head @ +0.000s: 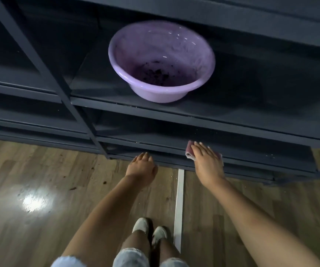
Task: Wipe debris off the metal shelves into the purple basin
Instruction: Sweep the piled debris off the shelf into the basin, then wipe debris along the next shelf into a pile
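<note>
A purple basin [162, 60] stands on an upper dark metal shelf [222, 114], with dark crumbs lying in its bottom. Lower down, my right hand [206, 160] presses a pink cloth [189, 151] flat against the front edge of a lower shelf [251, 158], fingers straight. My left hand [142, 167] hovers at the same shelf edge to the left, fingers relaxed and holding nothing. Small pale specks of debris dot the shelf edges.
The dark shelving unit [40, 60] fills the upper part of the view, with an upright post at left of centre. Below is a wooden floor [40, 199] with scattered crumbs and a white strip [179, 209]. My feet [149, 231] stand close to the shelves.
</note>
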Demonstrator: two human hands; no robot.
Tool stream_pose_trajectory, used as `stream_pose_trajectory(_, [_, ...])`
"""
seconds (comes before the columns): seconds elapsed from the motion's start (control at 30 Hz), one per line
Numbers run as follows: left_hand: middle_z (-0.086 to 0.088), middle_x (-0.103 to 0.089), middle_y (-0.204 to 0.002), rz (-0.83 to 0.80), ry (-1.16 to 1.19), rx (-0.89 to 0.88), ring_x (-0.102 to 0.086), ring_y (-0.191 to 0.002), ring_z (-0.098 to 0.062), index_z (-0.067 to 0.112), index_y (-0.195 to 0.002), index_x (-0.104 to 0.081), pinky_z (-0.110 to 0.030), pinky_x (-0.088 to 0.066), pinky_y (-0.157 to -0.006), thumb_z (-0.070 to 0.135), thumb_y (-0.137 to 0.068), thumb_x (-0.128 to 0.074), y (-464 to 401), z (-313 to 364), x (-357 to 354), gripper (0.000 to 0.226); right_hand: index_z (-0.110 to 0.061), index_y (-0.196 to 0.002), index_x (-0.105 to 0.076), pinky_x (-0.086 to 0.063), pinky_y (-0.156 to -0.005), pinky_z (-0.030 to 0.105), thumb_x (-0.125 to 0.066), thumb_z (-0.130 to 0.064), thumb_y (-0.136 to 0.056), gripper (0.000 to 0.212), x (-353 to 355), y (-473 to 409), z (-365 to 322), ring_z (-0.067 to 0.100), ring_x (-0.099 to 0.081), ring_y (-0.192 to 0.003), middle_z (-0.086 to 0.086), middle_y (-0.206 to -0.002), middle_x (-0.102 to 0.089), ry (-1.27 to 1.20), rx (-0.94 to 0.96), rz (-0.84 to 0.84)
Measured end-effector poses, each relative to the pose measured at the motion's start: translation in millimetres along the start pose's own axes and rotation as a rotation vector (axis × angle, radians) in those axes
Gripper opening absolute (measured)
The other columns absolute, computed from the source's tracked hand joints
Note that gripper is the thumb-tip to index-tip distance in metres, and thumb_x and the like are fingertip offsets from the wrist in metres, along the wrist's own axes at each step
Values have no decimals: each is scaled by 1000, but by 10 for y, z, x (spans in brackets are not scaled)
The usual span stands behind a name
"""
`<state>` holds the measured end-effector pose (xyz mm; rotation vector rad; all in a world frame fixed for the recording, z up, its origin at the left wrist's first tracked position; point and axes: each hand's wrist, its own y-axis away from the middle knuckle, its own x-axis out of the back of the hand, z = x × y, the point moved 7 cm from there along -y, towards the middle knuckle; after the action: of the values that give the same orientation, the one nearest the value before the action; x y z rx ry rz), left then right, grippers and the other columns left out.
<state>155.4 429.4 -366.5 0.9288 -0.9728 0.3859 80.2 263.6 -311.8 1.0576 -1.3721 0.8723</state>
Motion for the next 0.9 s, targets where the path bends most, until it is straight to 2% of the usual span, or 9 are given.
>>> stream_pose_trajectory(0.17, [-13,-15,-159,48,-47,-101,-11,-147,-24,4,-148,-24,-32,-8,-117,34,-104,-27,-674,177,-371,54,-9,-144,-34,-13,-115,28,-47,-4,-94,52,-669,-277,502,20,-30,-141,7,-151,-34,17,-71,54])
stream_pose_trajectory(0.3, [-12,-10,-160,117,-115,-186,-6,-148,-23,5,-150,-19,-32,-2,-118,35,-104,-26,-1416,415,-681,55,1,-121,-59,-37,-103,41,-72,9,-70,54,-1264,-624,937,30,-58,-117,17,-127,-59,17,-115,197])
stream_pose_trajectory(0.4, [-12,-5,-160,198,-177,-274,-2,-148,-23,5,-151,-15,-32,0,-119,34,-104,-24,-1925,667,-867,56,4,-112,-65,-44,-95,45,-80,10,-57,58,-1647,-848,1258,32,-65,-105,19,-115,-66,60,-131,309])
stream_pose_trajectory(0.5, [-12,-1,-161,283,-255,-353,2,-148,-22,4,-152,-10,-34,3,-119,37,-104,-20,-2360,953,-1055,59,4,-111,-65,-43,-96,44,-79,11,-58,55,-1975,-990,1535,31,-65,-105,19,-115,-66,83,-144,405])
stream_pose_trajectory(0.63, [-13,1,-160,408,-348,-454,6,-148,-22,3,-152,-6,-36,6,-118,42,-104,-13,-2785,1315,-1303,63,3,-113,-64,-38,-98,41,-78,5,-61,54,-2412,-1119,1844,29,-64,-108,16,-115,-66,80,-163,435])
stream_pose_trajectory(0.67, [-13,2,-160,428,-369,-475,7,-148,-22,3,-152,-5,-36,7,-117,45,-102,-8,-2880,1367,-1375,65,1,-114,-64,-40,-98,40,-76,-1,-67,48,-2505,-1138,1894,28,-64,-108,15,-116,-66,56,-170,446])
stream_pose_trajectory(0.73, [-13,1,-160,428,-386,-515,6,-148,-22,3,-152,-4,-36,8,-117,50,-92,9,-3009,1419,-1517,77,-3,-114,-66,-44,-98,32,-57,-21,-83,37,-2645,-1150,1952,24,-65,-107,11,-116,-67,8,-185,489])
stream_pose_trajectory(0.8, [-15,-7,-160,463,-364,-541,-1,-148,-24,2,-151,-11,-36,5,-117,49,-81,18,-3090,1427,-1574,89,-6,-114,-66,-36,-102,25,-41,-31,-85,46,-2708,-1159,1984,22,-65,-107,8,-116,-68,-39,-196,492])
stream_pose_trajectory(0.9, [-19,-37,-149,539,-355,-557,-27,-143,-29,-3,-141,-39,-39,-9,-116,47,-91,1,-3100,1423,-1553,81,-5,-113,-67,-30,-101,25,-40,-32,-85,47,-2665,-1150,1981,22,-65,-106,8,-115,-68,-73,-194,540])
